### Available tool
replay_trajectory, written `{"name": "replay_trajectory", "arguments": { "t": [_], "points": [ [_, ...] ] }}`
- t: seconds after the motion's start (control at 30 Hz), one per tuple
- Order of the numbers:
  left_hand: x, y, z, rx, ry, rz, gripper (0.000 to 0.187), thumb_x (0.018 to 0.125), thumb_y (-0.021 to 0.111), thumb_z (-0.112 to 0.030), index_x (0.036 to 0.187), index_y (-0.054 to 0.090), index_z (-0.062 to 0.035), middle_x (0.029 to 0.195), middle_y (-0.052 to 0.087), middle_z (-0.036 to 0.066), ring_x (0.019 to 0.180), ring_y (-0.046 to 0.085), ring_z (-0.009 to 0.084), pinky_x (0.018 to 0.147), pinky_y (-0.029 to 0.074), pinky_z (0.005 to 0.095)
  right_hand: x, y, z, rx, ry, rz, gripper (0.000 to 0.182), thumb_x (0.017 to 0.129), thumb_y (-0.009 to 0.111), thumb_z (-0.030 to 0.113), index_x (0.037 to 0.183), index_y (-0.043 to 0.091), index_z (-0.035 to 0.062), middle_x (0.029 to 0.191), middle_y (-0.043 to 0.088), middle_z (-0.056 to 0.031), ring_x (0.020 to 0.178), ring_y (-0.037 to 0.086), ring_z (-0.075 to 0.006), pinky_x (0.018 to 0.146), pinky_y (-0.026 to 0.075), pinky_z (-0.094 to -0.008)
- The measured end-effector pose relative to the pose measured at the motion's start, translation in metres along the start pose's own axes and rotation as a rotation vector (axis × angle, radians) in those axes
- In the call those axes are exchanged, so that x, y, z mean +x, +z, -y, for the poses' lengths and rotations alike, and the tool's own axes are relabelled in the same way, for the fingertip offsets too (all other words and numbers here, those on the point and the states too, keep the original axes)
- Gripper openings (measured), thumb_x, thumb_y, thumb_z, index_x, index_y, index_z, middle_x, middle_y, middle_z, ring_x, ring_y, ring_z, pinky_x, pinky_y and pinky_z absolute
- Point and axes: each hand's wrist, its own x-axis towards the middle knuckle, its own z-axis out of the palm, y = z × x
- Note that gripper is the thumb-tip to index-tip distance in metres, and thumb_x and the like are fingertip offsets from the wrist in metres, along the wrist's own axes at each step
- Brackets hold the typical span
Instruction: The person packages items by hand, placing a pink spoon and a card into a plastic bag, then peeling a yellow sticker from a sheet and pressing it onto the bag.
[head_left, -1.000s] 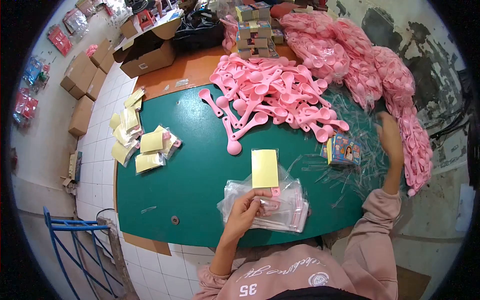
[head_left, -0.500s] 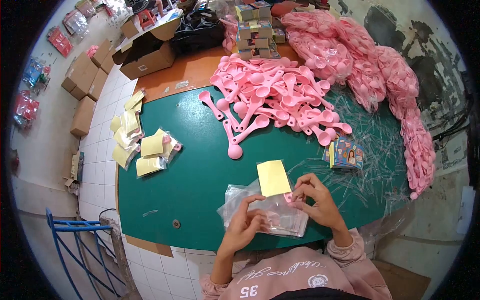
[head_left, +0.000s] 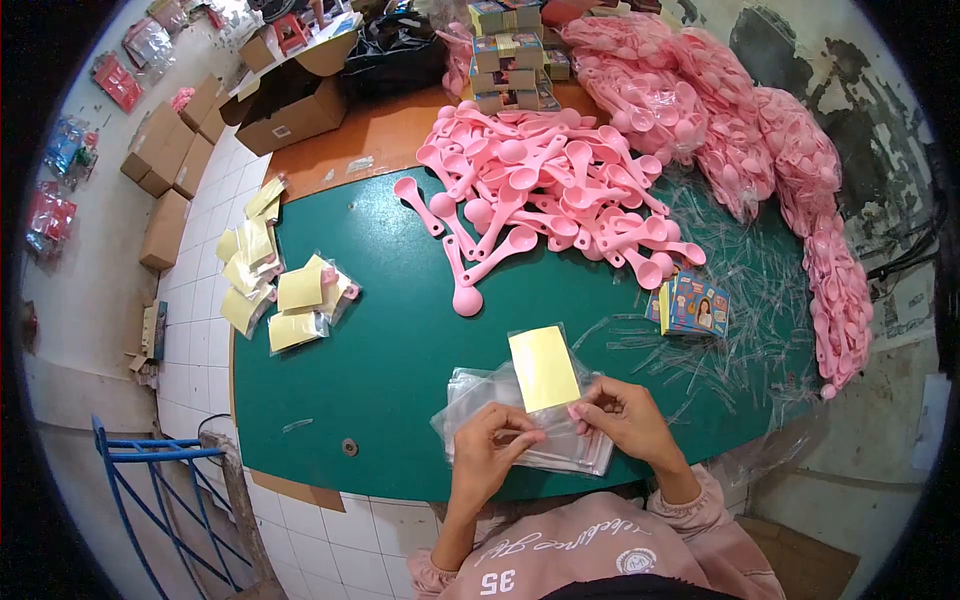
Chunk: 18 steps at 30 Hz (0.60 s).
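Note:
A clear bag with a yellow card (head_left: 545,369) in it lies over a stack of clear plastic bags (head_left: 468,392) near the table's front edge. My right hand (head_left: 626,420) pinches the bag's lower right corner, where a bit of pink shows. At the bag's lower left edge, my left hand (head_left: 490,446) has its thumb and fingertips pressed together; whatever they hold is too small to make out. Beyond the hands lies a large heap of pink spoons (head_left: 523,178). Printed cards (head_left: 697,306) stand in a small pile to the right.
Packed bags with yellow cards (head_left: 300,290) lie at the table's left edge. Loose clear plastic strips (head_left: 745,290) spread over the right side. Large bags of pink spoons (head_left: 735,150) line the back right. Bundled cards (head_left: 505,75) and an open carton (head_left: 290,118) stand at the back.
My left hand has closed its fingers and moved slightly right and down to the bag's edge. My right hand's fingers have closed more tightly at the corner. The yellow card has shifted slightly.

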Motion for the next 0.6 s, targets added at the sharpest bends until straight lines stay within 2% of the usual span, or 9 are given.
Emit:
{"name": "replay_trajectory", "arguments": {
  "t": [0.03,0.1,0.2,0.4,0.53,0.6],
  "points": [
    [0.0,0.0,0.0,0.001,-0.001,0.001,0.011,0.074,0.068,-0.001,0.079,0.058,-0.0007,0.084,0.057,0.002,0.078,0.056,0.0086,0.061,0.047,0.0197,0.0,0.001,0.001,0.001,0.0,0.0,0.014,0.085,0.059,0.011,0.084,0.055,-0.0027,0.072,0.061,-0.0068,0.064,0.059,-0.0087,0.057,0.049,-0.0221],
    [0.0,0.0,0.001,0.01,-0.124,-0.01,0.012,0.074,0.069,-0.003,0.077,0.058,0.0001,0.081,0.059,0.002,0.075,0.057,0.0081,0.062,0.048,0.0206,0.0,0.002,0.002,0.05,0.028,-0.045,0.013,0.084,0.059,0.01,0.085,0.054,-0.0026,0.072,0.061,-0.0065,0.065,0.06,-0.0091,0.057,0.049,-0.0227],
    [0.001,0.003,-0.003,0.036,-0.154,0.002,0.014,0.075,0.068,-0.003,0.082,0.057,0.0007,0.083,0.06,0.003,0.075,0.057,0.0071,0.063,0.048,0.0201,0.001,-0.001,0.001,0.001,0.029,-0.031,0.013,0.084,0.059,0.008,0.086,0.053,-0.0029,0.074,0.061,-0.0072,0.065,0.061,-0.0104,0.056,0.049,-0.0224],
    [0.002,0.015,0.002,-0.166,-0.076,-0.17,0.018,0.078,0.065,-0.001,0.092,0.053,-0.0002,0.083,0.058,0.003,0.075,0.055,0.0062,0.064,0.045,0.0178,0.001,0.004,0.001,0.042,-0.007,-0.103,0.014,0.083,0.058,0.006,0.086,0.048,-0.0029,0.074,0.061,-0.0092,0.064,0.062,-0.0122,0.053,0.049,-0.022],
    [-0.001,0.014,0.004,-0.104,-0.083,-0.165,0.016,0.08,0.062,-0.001,0.093,0.053,-0.0001,0.084,0.055,0.001,0.074,0.054,0.0066,0.066,0.044,0.0174,0.001,0.006,0.002,0.035,0.012,-0.142,0.015,0.083,0.059,0.006,0.086,0.047,-0.0018,0.074,0.061,-0.0102,0.064,0.062,-0.0123,0.053,0.049,-0.0221],
    [-0.002,0.013,0.002,-0.035,-0.068,-0.087,0.019,0.081,0.06,-0.001,0.099,0.054,-0.0004,0.087,0.054,0.001,0.073,0.053,0.0067,0.065,0.044,0.0175,0.001,0.008,0.004,0.053,0.006,-0.141,0.015,0.083,0.058,0.005,0.092,0.048,-0.0012,0.073,0.062,-0.0093,0.065,0.062,-0.0119,0.052,0.049,-0.0221]
  ]
}}
